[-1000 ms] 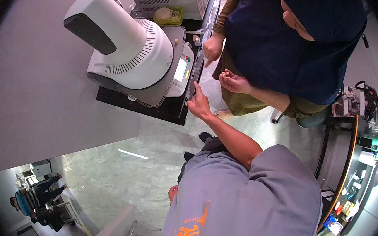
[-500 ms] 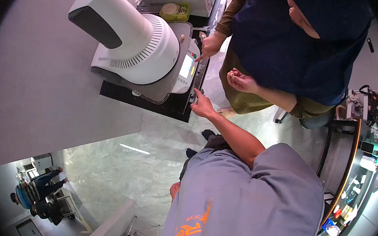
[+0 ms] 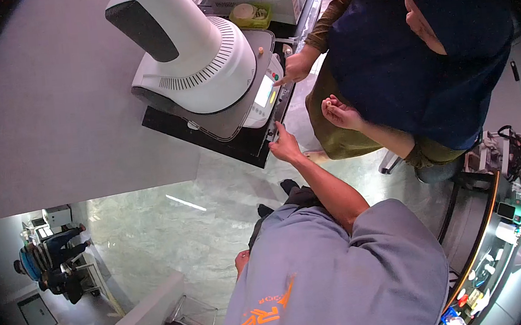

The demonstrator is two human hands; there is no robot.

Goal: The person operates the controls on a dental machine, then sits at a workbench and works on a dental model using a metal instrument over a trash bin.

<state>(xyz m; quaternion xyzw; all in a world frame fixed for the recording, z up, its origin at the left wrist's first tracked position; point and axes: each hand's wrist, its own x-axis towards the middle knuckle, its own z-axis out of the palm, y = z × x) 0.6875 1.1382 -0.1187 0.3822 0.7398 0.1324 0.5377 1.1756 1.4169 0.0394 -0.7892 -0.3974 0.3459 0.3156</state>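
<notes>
Right hand (image 3: 284, 146), released, index finger extended, is near the white, grey-based domed machine (image 3: 217, 72); left hand (image 3: 242, 261): grip cannot be determined.

Just beside the right fingers (image 3: 281, 128), the desk (image 3: 208, 143) is black. Ahead and left of them, the machine (image 3: 201, 68) is white with a row of dark slits and a dark panel (image 3: 142, 33); its plate (image 3: 222, 124) is grey. Ahead of the fingers, the screen (image 3: 264, 91) is whitish, the key (image 3: 273, 95) yellow, the buttons (image 3: 275, 76) red and green. Well beyond them, the basket (image 3: 251, 23) is yellow-green. Right of them, the co-worker's robe (image 3: 396, 74) is navy, the sleeve (image 3: 325, 32) olive-brown. Behind them, the shirt (image 3: 352, 272) is grey with an orange print (image 3: 260, 318); the mottled floor (image 3: 148, 236) is grey-green.
</notes>
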